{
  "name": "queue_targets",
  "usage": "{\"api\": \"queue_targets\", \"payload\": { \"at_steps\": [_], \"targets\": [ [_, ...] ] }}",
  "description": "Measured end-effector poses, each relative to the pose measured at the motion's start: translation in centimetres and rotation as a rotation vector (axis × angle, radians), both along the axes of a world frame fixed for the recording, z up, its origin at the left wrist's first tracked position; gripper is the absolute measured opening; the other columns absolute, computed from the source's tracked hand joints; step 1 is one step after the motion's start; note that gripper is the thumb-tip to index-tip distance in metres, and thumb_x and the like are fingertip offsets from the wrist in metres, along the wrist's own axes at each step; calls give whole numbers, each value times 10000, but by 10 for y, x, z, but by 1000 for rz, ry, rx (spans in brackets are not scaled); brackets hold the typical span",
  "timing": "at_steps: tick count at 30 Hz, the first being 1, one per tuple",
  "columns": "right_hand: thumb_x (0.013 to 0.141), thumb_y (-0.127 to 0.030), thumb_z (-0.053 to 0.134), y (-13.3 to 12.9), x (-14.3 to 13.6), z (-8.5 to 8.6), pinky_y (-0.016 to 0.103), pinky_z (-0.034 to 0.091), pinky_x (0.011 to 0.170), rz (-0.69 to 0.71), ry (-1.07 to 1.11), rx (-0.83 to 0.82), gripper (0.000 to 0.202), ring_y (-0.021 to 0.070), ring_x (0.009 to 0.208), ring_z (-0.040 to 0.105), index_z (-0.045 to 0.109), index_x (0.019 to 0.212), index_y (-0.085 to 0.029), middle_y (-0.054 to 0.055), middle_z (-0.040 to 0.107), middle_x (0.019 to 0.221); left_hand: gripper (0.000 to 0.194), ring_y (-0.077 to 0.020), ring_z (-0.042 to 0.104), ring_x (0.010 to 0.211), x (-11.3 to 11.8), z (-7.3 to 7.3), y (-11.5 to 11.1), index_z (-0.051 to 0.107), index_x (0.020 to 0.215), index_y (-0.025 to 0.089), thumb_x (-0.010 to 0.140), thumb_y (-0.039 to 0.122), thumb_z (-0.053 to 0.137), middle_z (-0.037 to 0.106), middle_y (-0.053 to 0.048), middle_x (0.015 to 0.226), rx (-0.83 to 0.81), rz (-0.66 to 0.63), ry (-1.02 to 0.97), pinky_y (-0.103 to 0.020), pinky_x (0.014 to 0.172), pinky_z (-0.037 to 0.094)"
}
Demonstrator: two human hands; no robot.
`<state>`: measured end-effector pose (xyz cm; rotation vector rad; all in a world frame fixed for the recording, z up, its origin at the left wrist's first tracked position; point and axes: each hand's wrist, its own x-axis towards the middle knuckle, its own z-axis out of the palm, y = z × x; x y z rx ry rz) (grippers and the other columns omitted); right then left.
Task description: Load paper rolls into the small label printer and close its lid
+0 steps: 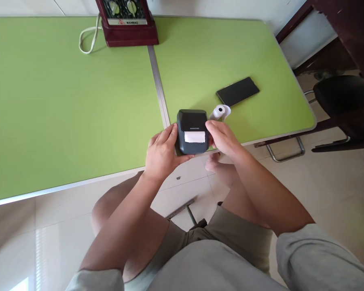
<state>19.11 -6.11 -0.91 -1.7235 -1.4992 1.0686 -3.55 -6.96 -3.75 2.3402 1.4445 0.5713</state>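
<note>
A small dark portable label printer [193,121], with a strip of white paper [194,137] out of its slot, is held at the table's front edge. My left hand [163,152] grips its left side, thumb along the lower edge. On the right side, my right hand [221,135] closes around the casing with fingers partly hidden behind it. Just beyond the right hand stands a white paper roll [219,112] with a loose end curling outward. A black smartphone [238,91] lies flat farther back.
The green table [69,105] has a metal seam [157,81] across it. A dark red appliance [129,34] with two knobs stands at the back, its white cord [91,38] looped beside it. A black chair [341,97] is at the right.
</note>
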Motion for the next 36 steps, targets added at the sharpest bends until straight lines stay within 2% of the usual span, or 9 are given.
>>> {"api": "queue_targets", "payload": {
  "at_steps": [8,12,16,21,24,27,29,32,36],
  "targets": [
    [885,-817,559,2,5,2,312,423,485,121,54,-52,582,151,548,549,479,745,-258,0,580,646,978,-366,584,1447,-1,-1,4,488,1573,226,800,751,775,578,-155,1593,0,-3,-23,-494,1188,485],
    [823,-671,747,1,5,2,313,429,478,86,122,-99,526,150,540,548,404,764,-276,-35,541,619,974,-371,580,1448,2,2,0,450,1583,176,827,697,775,581,-187,1581,-21,4,-8,-504,1211,455],
    [807,-454,807,-1,1,4,314,369,447,-49,162,-58,466,147,453,493,386,939,-306,-107,491,578,1062,-386,583,1437,5,3,0,388,1602,152,787,688,807,569,-210,1580,-41,19,14,-514,1201,450],
    [884,-380,710,6,-6,23,331,402,484,-55,3,202,280,142,415,494,470,1000,-294,-106,532,546,1057,-387,574,1444,6,6,0,384,1605,173,773,637,840,583,-194,1567,-44,8,35,-506,1210,437],
    [950,-412,637,15,-7,35,326,436,516,-49,-81,325,184,133,442,544,520,988,-275,-53,673,691,1068,-386,561,1458,7,9,-2,394,1605,141,775,639,845,578,-209,1571,-50,7,58,-494,1223,426],
    [947,-318,624,22,-9,43,332,470,606,15,-273,414,88,145,531,611,568,927,-253,-6,755,838,1075,-386,556,1462,7,11,-3,402,1604,96,784,625,851,571,-223,1574,-60,12,90,-486,1233,418],
    [909,-248,646,25,-13,47,341,467,669,109,-493,403,22,169,621,646,634,926,-242,11,782,896,1087,-386,561,1456,7,13,-3,400,1607,76,781,611,862,570,-225,1576,-66,8,103,-487,1234,421],
    [879,-206,657,30,-22,54,349,419,680,281,-821,275,135,230,744,680,726,981,-259,27,789,882,1104,-382,568,1449,7,14,-3,389,1615,60,781,602,868,569,-224,1577,-68,2,110,-487,1234,424],
    [837,-178,685,46,-32,63,347,390,636,478,-964,111,289,272,820,701,764,1087,-299,52,808,994,1105,-379,563,1453,7,14,-3,388,1618,49,788,598,866,562,-232,1581,-68,-1,121,-469,1233,417]
  ]
}}
